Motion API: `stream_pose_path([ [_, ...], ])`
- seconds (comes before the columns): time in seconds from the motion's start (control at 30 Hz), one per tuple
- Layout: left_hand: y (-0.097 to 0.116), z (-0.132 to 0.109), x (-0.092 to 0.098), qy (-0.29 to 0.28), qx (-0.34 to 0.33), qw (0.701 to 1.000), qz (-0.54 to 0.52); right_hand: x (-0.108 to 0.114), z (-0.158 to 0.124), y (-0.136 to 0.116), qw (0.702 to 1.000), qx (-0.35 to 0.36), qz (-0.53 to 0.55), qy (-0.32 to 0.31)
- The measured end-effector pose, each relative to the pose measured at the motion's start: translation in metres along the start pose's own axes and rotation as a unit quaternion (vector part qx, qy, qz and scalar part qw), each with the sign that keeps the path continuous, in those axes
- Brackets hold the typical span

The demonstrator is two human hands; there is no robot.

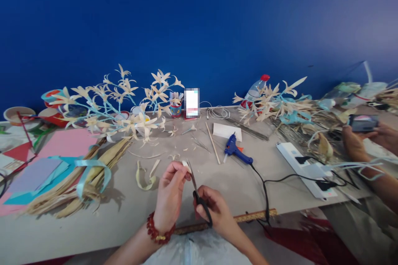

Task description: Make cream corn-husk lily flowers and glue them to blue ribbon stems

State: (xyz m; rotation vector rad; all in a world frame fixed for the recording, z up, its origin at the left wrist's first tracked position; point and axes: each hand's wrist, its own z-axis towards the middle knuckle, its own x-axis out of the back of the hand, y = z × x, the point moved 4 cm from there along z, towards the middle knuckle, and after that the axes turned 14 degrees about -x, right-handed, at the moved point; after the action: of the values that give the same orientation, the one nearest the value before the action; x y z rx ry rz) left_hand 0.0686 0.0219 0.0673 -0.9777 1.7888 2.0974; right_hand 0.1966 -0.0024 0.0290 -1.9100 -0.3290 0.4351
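Observation:
My left hand (pixel 172 186) is closed in a pinch on a small pale piece of husk (pixel 185 165) above the table's front part. My right hand (pixel 214 209) grips black-handled scissors (pixel 202 207). Their blades point up and away from me, right beside the pale piece; whether they touch it I cannot tell. A curled pale strip (pixel 146 180) lies on the table left of my left hand. Small pale scraps are scattered just beyond my hands.
A blue glue gun (pixel 236 150) lies right of centre, its cord running to a white power strip (pixel 300 169). Pale husk flowers (pixel 108 103) and a husk bundle (pixel 90 178) stand left. At right, a co-worker's hands (pixel 357 145) hold a phone (pixel 363 123).

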Motion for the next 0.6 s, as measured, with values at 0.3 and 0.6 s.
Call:
stream_pose_path([
  [0.3,0.0004,-0.0006,-0.0007,0.008,-0.003,1.000,0.019,0.0014,0.0018,0.0010,1.000,-0.013,0.016,0.001],
  [0.6,-0.0014,0.0007,0.0011,0.003,0.000,1.000,0.023,0.0025,0.0022,0.0046,1.000,-0.004,0.023,0.005],
])
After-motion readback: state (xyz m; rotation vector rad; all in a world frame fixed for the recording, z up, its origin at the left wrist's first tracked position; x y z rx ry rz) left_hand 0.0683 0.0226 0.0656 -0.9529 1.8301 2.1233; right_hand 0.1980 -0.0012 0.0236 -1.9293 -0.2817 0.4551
